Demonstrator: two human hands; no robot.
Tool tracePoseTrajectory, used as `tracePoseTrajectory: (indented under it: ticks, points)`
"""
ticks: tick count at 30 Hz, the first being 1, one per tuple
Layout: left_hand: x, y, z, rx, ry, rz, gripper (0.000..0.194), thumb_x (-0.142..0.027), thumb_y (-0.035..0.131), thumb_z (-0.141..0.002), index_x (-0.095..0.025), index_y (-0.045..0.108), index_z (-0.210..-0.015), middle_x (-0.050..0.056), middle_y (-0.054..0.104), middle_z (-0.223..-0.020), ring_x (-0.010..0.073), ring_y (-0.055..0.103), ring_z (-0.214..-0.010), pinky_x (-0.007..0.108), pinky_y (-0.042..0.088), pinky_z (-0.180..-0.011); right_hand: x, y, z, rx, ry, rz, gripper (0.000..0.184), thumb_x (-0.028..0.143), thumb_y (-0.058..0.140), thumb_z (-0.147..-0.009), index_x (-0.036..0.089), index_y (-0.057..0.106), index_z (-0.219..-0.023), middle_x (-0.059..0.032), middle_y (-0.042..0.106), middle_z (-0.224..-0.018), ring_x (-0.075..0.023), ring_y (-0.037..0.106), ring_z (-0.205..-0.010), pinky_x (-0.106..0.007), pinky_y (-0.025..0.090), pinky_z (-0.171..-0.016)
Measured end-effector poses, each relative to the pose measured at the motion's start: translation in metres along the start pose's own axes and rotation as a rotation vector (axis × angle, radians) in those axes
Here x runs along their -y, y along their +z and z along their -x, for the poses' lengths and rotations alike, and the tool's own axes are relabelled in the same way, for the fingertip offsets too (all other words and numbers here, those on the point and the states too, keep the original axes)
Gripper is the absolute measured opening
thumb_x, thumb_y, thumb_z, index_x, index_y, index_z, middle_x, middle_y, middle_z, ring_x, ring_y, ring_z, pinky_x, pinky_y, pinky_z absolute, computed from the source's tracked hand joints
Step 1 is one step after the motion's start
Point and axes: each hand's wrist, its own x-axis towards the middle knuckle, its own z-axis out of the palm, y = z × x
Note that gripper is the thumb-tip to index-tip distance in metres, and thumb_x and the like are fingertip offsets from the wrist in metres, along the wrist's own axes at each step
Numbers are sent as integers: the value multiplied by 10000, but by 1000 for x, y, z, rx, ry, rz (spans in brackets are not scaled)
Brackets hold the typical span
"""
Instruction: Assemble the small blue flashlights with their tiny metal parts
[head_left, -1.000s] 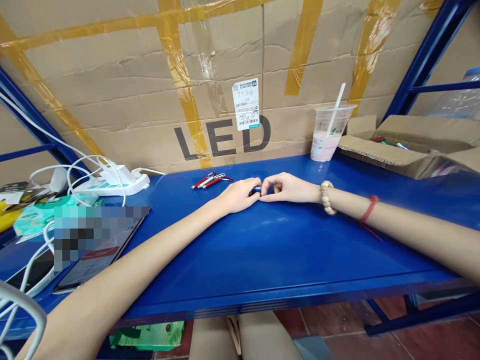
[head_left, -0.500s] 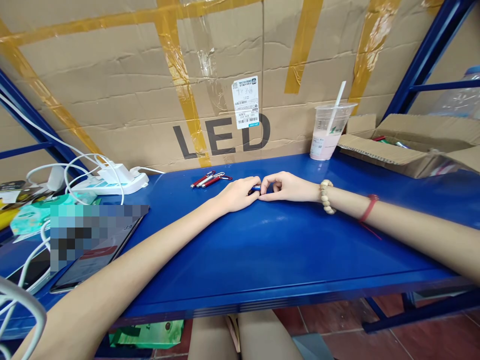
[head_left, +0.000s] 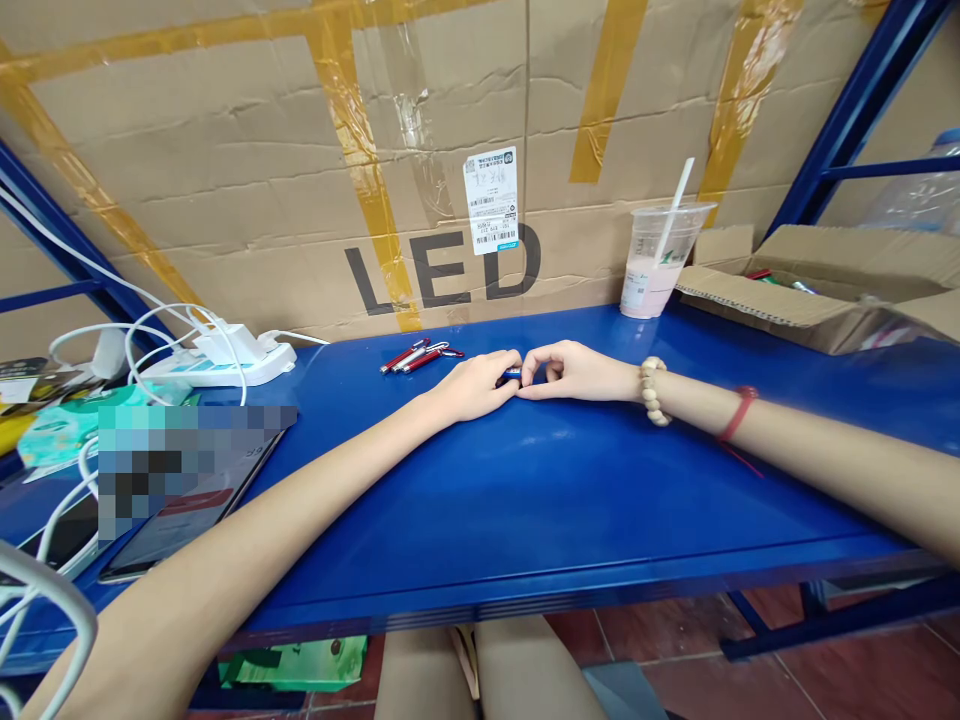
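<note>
1. Two hands meet left of the cup [head_left: 646,280] and nearer the person, with a small blue item [head_left: 514,374] between them; the fingers of the left hand [head_left: 474,388] are bent closed around it, probably to steady it
2. The right hand [head_left: 574,372] has its forefinger and thumb curled toward the end of the item on the cup's side, a hold that would suit fine handling; whether they pinch it or only touch it, I cannot tell
3. Both hands sit low over the blue table [head_left: 570,500], nearer the person than the cup, perhaps so that its surface can support them
4. Red and silver pieces [head_left: 424,356] lie bunched well left of the cup, beyond the left wrist, likely kept within reach yet out of the fingers' way
5. Just right of the cup, an open cardboard box [head_left: 780,300] has its flaps spread, which seems to leave its coloured contents reachable
6. Right behind the cup, the taped cardboard [head_left: 285,200] marked LED bounds forward movement; the table's front edge [head_left: 487,588] lies well toward the person
7. Most room is nearer the person than the cup, between the forearms; far left of the cup, a power strip [head_left: 262,368], white cables [head_left: 131,330] and a dark-screened device [head_left: 202,515] crowd the left arm's side
</note>
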Motion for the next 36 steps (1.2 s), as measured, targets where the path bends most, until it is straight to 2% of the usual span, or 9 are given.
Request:
tracePoseTrajectory:
  ticks: [25,36]
  points:
    - [0,1,-1,-6,15,-8,110,-217,399,-813,-173,497,-833,23,576,-838,152,532,-735,250,388,-609,1,0,0,1,-4,7,316,453,602,-671,158,609,-784,28,523,-598,-63,400,-502,-225,298,-504]
    - [0,0,0,-4,7,-8,116,-222,398,-814,-173,501,-834,25,578,-843,153,534,-738,254,400,-619,-1,0,0,-8,-4,10,360,494,597,-656,160,616,-787,23,532,-602,-72,412,-520,-235,290,-518]
